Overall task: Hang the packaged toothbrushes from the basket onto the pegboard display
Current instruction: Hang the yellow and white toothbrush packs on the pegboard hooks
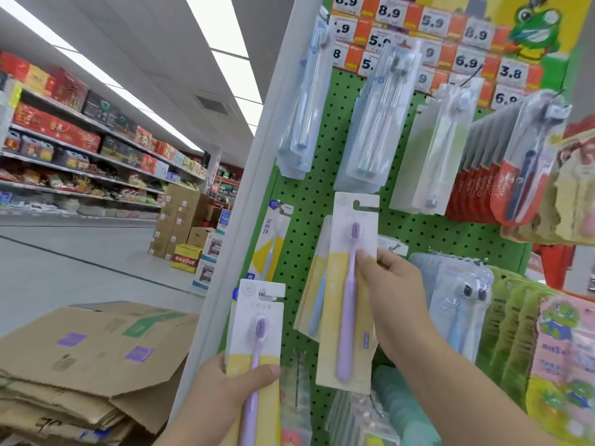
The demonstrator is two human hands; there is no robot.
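My right hand (391,286) pinches a packaged purple toothbrush (349,300) on a white and yellow card, held upright against the green pegboard (309,201). The card's hook slot at the top lies left of a bare metal peg (394,246). Behind it hangs a similar pack with a blue toothbrush (317,304). My left hand (231,389) grips a second purple toothbrush pack (257,346) lower down, at the pegboard's left edge. No basket is in view.
Clear toothbrush packs (370,123) hang above under orange price tags (428,37). Red packs (473,191) and green and pink packs (560,358) crowd the right side. Flattened cardboard boxes (80,365) lie lower left. A store aisle with stocked shelves (80,140) runs to the left.
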